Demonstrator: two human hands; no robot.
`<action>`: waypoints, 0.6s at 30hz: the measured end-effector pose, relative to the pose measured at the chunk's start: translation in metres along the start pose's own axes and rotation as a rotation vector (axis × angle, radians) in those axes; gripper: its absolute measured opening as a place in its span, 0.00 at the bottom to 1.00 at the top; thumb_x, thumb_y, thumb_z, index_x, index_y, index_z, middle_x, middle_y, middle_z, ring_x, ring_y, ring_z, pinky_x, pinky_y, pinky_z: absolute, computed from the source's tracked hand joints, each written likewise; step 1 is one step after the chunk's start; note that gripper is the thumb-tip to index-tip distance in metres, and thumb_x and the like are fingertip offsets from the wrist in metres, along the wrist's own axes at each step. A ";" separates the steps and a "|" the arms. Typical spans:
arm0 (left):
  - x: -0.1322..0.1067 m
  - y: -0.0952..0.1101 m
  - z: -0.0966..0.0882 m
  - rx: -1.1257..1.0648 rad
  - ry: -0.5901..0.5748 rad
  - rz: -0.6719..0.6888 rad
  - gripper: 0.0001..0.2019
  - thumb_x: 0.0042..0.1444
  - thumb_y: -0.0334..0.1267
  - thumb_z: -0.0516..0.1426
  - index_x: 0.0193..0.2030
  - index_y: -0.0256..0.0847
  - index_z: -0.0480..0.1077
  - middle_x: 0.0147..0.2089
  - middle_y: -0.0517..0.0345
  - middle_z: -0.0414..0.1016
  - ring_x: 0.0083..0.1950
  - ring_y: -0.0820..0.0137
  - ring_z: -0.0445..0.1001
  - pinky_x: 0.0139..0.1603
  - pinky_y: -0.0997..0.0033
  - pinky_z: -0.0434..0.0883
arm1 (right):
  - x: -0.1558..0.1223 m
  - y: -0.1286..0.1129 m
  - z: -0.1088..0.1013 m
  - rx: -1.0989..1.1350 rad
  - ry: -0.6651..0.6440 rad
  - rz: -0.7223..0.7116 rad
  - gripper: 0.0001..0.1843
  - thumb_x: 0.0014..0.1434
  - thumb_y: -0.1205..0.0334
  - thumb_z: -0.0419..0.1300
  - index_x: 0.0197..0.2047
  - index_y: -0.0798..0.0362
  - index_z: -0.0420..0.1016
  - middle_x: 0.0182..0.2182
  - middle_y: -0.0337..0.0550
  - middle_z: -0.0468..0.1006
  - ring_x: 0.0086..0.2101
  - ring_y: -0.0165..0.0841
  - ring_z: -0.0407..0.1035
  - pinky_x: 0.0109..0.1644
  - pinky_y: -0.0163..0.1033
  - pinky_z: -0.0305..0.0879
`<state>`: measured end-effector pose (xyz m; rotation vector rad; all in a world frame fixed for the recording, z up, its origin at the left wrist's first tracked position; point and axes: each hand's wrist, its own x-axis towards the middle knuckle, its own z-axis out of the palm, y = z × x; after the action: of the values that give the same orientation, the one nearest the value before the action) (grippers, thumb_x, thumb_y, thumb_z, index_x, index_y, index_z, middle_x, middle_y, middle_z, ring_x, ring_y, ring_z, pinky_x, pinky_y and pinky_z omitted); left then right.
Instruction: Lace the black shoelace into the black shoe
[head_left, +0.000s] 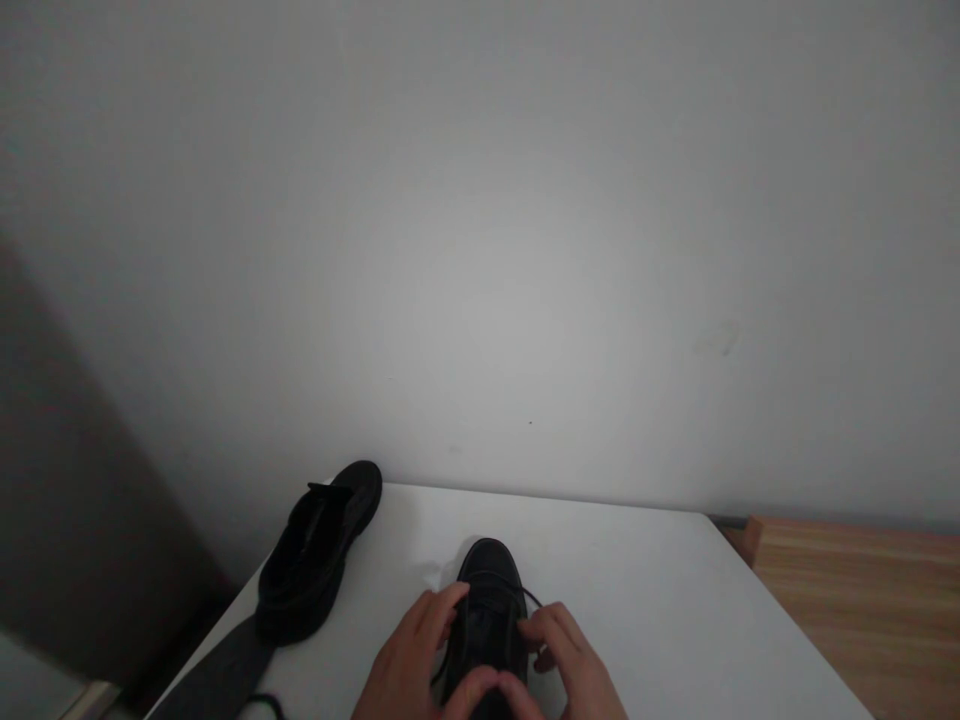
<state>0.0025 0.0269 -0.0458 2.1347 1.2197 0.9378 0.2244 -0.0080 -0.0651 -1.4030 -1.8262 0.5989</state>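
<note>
A black shoe (489, 622) lies on the white table with its toe pointing away from me. A thin dark lace (531, 597) crosses its front and loops out to the right. My left hand (412, 655) grips the shoe's left side, fingertips at the lacing edge. On the opposite side, my right hand (571, 662) has its curled fingers on the right lacing edge. Both thumbs meet over the tongue, hiding part of it. The heel end falls beyond the bottom of the picture.
Another black shoe (306, 600) stands at the table's left edge, its opening facing up. A flat dark strip (217, 675) and a black cord (266, 703) lie near it. The white table (637, 570) meets a pale wall (525, 300). A wooden surface (862, 610) is at the right.
</note>
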 end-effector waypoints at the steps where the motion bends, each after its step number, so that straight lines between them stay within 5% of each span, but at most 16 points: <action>1: 0.001 0.002 0.000 0.021 -0.006 0.003 0.27 0.55 0.40 0.64 0.62 0.46 0.68 0.53 0.45 0.79 0.49 0.57 0.80 0.51 0.60 0.79 | 0.000 0.000 0.002 0.001 0.009 0.021 0.12 0.56 0.63 0.66 0.45 0.51 0.73 0.39 0.48 0.74 0.36 0.38 0.74 0.39 0.38 0.74; 9: 0.016 0.023 -0.006 0.148 -0.130 0.017 0.20 0.60 0.28 0.49 0.56 0.38 0.73 0.46 0.43 0.78 0.47 0.59 0.80 0.50 0.61 0.78 | -0.003 0.002 0.003 -0.029 0.010 0.055 0.15 0.52 0.74 0.58 0.43 0.50 0.72 0.38 0.46 0.76 0.36 0.39 0.75 0.41 0.39 0.75; 15: 0.019 0.034 -0.005 0.225 -0.235 -0.065 0.22 0.57 0.25 0.49 0.55 0.35 0.74 0.48 0.41 0.77 0.50 0.57 0.79 0.54 0.60 0.76 | -0.001 0.002 0.000 -0.149 -0.017 0.039 0.33 0.52 0.77 0.53 0.62 0.53 0.63 0.48 0.52 0.77 0.45 0.40 0.77 0.51 0.40 0.73; 18: 0.021 0.044 -0.005 0.291 -0.275 -0.145 0.22 0.58 0.25 0.50 0.57 0.33 0.73 0.50 0.40 0.77 0.52 0.57 0.78 0.56 0.59 0.74 | 0.005 -0.014 -0.001 -0.310 -0.071 0.055 0.31 0.49 0.81 0.52 0.56 0.53 0.73 0.45 0.51 0.76 0.43 0.39 0.77 0.49 0.39 0.74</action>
<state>0.0297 0.0247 -0.0055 2.2647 1.4111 0.4070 0.2160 -0.0073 -0.0533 -1.6571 -2.0070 0.4091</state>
